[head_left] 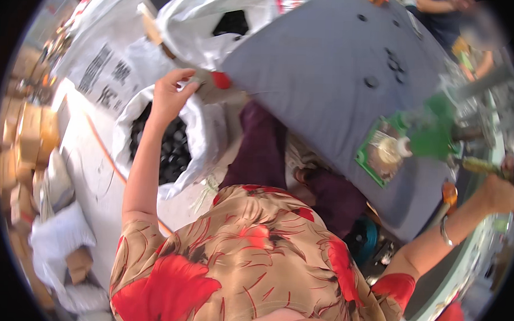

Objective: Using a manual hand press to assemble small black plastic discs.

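Note:
My left hand is raised above the near rim area of a white woven sack full of black round pieces. Its thumb and forefinger are apart, and I see nothing held between them. At the far right, my right hand is closed at a dark upright bar, partly cut off by the picture's edge. Beside it stands a blurred green machine with a white tip. Below that tip lies a green-framed base with a pale round centre.
Several black discs lie on the grey-covered table. A red round piece is at its left corner. Another white sack stands behind; cardboard boxes line the left. Another person's arm shows at upper right.

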`<state>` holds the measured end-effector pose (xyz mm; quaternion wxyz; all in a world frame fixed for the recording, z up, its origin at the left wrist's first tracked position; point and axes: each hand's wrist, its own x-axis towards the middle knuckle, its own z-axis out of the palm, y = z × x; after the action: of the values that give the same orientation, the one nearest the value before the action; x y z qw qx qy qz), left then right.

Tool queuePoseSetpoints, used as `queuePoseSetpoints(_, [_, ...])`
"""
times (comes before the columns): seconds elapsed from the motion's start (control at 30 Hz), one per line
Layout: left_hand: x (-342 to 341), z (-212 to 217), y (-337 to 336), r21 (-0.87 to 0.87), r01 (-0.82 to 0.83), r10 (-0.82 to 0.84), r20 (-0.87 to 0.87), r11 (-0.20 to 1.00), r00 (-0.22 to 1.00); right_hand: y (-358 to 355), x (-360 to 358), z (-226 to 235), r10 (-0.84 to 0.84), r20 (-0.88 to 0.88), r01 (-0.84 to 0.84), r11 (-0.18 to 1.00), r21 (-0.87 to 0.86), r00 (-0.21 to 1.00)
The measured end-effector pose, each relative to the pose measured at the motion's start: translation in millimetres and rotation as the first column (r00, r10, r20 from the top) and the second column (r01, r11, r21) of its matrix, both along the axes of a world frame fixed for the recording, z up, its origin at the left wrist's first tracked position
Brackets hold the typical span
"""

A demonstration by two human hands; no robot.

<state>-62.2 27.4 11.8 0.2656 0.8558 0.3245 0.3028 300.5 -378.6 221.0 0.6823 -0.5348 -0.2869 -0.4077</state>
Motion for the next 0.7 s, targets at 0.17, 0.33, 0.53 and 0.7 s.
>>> queuePoseSetpoints(0.17, [189, 3, -67, 0.106, 0.528, -0.537, 0.231, 0.843, 0.811, -22, 11, 1, 0.168, -0.101, -0.171, 0.985, -0.021, 0.981])
queuePoseSetpoints(0.33, [329, -15, -124, 0.059, 0.651, -0.653, 0.1, 0.757, 0.751, -17, 1, -4, -0.18, 0.147, 0.209, 0.952, -0.223, 0.973])
queuePoseSetpoints(0.53, [370, -53, -132, 0.114, 0.577, -0.582, 0.021, 0.809, 0.813, -22, 4, -1, 0.068, 0.044, -0.06, 0.985, -0.159, 0.997])
queuePoseSetpoints(0.7, [374, -56, -132, 0.171, 0.577, -0.587, 0.011, 0.799, 0.81, -29, 11, -1, 0.168, 0.025, -0.163, 0.978, -0.128, 0.985])
